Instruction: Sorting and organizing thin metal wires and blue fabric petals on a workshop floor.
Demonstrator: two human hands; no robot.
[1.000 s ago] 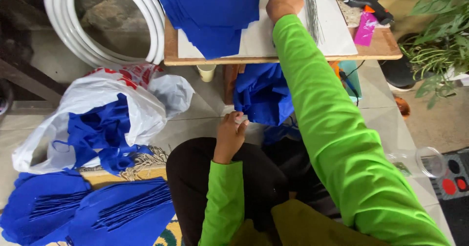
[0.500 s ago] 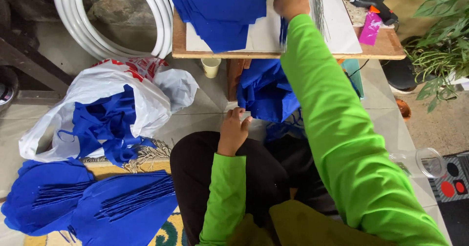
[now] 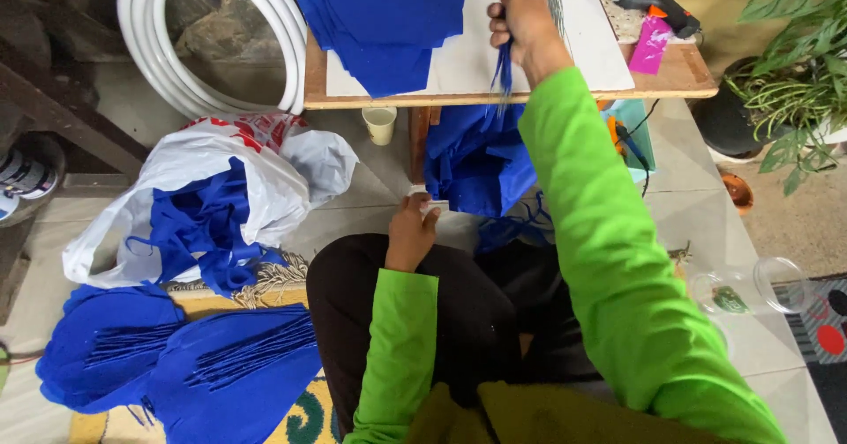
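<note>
My right hand (image 3: 522,22), in a bright green sleeve, reaches up over the low wooden table (image 3: 679,78) and is closed around a thin bundle of blue strips (image 3: 505,60) that hangs down past the table edge. My left hand (image 3: 412,230) rests low by my knee, pinching a small white piece (image 3: 432,204) between its fingers. A stack of blue fabric sheets (image 3: 384,16) lies on the white board (image 3: 468,65) on the table. More blue fabric (image 3: 481,157) is piled under the table.
A glue gun (image 3: 655,0) and a pink packet (image 3: 650,45) lie at the table's right end. White coiled tubing (image 3: 216,91) leans at left. A white plastic bag with blue scraps (image 3: 212,215), fringed blue pieces (image 3: 176,365), a paper cup (image 3: 380,124), a potted plant (image 3: 794,74).
My right hand has closed on the blue strips and drawn them toward the table's near edge. The view has shifted right. The left hand has stayed by my knee.
</note>
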